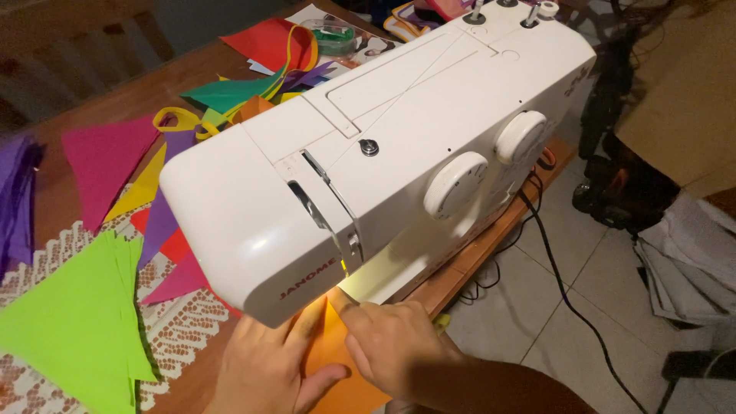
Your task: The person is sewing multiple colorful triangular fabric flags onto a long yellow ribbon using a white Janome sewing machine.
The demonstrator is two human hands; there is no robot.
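Observation:
A white sewing machine [383, 146] stands on a wooden table [84, 115] and fills the middle of the view. Its lamp lights an orange piece of fabric [333, 356] lying under the machine's head at the near edge. My left hand [264, 368] lies flat on the left part of the orange fabric, fingers together. My right hand [391, 341] presses on the fabric's right side, fingers pointing under the machine head. The needle area is hidden by the machine's body.
Coloured fabric triangles cover the table: lime green [73, 322], pink [100, 161], purple [15, 199], red [268, 38] and green [226, 93]. A lace mat [184, 322] lies beneath them. A black cable [563, 287] runs across the tiled floor. Stacked papers [690, 268] sit at right.

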